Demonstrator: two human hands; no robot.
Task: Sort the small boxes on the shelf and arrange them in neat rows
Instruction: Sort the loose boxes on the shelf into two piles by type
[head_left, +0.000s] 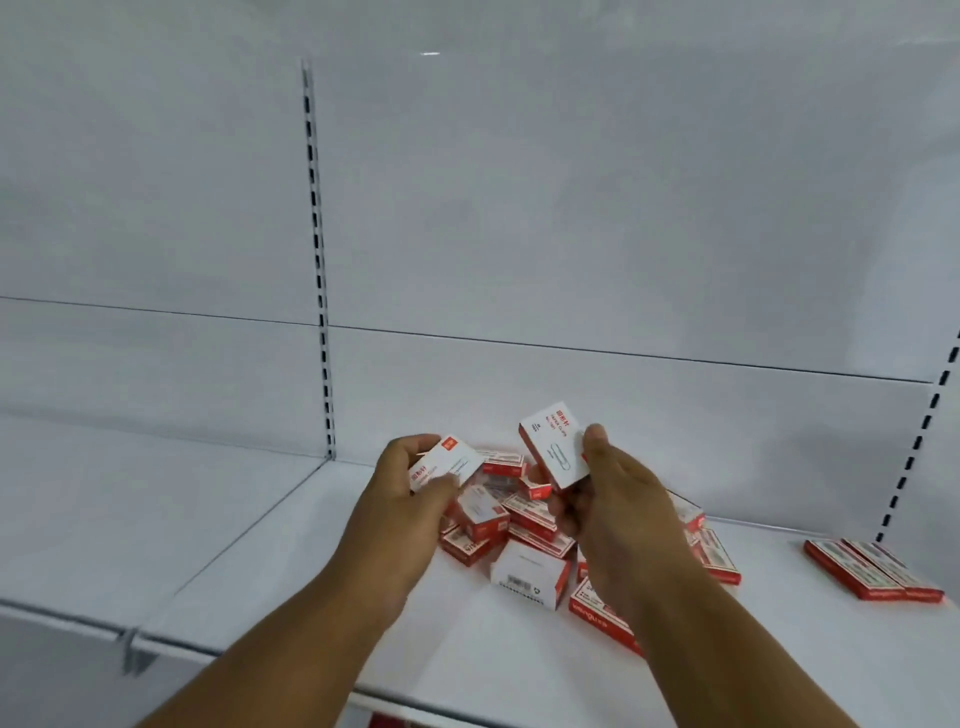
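A loose pile of small red-and-white boxes (519, 525) lies on the white shelf (291, 561), right in front of me. My left hand (405, 493) grips one white paper-clip box (447, 462) by its end, just above the pile's left side. My right hand (613, 499) holds a second white paper-clip box (555, 446) raised above the pile, its printed face tilted toward me. A white box with a barcode (530, 574) rests at the pile's front. Part of the pile is hidden behind my right hand.
Two flat red boxes (872, 569) lie side by side on the shelf at the far right. The shelf's white back panel has slotted uprights (319, 291) on the left and at the right edge. A seam splits the shelf from its left neighbour.
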